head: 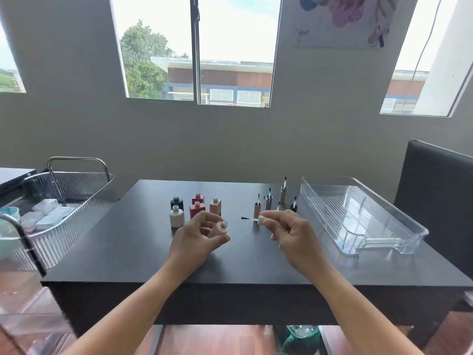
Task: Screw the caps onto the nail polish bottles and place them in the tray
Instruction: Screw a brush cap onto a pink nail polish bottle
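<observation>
Pink bottle, uncapped and tilted, sits clamped in the left hand fingers above the tabletop. Right hand fingers pinch a brush cap just beside its neck, not touching. Clear tray lies right.

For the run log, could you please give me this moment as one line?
left hand: holds uncapped pale pink bottle | right hand: pinches pale brush cap, off bottle | clear plastic tray: at right
</observation>
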A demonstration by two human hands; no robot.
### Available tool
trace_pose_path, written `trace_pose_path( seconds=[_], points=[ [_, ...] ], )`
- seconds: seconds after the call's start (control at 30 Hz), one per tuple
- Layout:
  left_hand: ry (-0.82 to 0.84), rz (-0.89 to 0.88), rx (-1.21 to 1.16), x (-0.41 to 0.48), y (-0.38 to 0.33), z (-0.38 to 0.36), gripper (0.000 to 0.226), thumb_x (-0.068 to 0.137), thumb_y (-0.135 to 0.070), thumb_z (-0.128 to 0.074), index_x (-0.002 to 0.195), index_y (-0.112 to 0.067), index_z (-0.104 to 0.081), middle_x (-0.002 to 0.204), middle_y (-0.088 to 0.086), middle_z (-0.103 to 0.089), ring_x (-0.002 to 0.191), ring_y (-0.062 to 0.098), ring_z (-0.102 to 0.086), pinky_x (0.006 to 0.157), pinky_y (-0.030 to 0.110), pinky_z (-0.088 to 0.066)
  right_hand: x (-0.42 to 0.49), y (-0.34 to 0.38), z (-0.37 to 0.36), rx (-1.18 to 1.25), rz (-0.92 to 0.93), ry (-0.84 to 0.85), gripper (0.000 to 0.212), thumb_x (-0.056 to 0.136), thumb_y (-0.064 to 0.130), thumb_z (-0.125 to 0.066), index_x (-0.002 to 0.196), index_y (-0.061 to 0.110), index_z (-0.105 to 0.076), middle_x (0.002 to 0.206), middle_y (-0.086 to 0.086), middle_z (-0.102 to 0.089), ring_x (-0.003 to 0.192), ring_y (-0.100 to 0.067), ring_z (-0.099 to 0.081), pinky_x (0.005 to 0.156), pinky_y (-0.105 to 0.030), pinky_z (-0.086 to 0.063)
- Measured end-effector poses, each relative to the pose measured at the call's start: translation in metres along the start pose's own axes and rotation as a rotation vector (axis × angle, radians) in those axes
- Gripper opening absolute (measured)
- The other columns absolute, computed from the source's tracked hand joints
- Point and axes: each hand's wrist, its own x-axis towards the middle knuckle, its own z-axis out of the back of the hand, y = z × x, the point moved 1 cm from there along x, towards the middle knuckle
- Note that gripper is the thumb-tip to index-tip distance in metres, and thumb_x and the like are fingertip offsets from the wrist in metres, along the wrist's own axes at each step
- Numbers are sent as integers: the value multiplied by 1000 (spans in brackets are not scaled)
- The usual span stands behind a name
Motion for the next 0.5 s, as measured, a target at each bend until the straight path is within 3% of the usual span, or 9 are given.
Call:
trace_pose_path(
  seconds=[0.1,0.27,0.5],
  points=[
    [22,-16,2,-3,-5,-3,33,69,-30,-88,89,-47,-68,90,-12,-73,80,-1,-64,73,18,-52,-2,0,-7,-97,60,37,16,90,30,-68,105,29,-74,88,17,-60,74,3,-61,73,-11,-47],
    [41,-35,3,-5,-10,-4,31,71,-27,-88,93,-41,-70,92,-16,-73,84,0,-64,75,19,-51,-3,3,-10,-216,158,30,17,90,26,-68,106,25,-74,80,19,-52,77,7,-56,70,-1,-38],
    [50,-71,44,-6,-12,-2,33,72,-28,-87,97,-41,-70,97,-15,-72,85,2,-65,70,15,-48,-3,7,-10,-237,165,26,19,91,25,-67,109,22,-73,82,19,-53,79,8,-56,71,-1,-37]
  ],
)
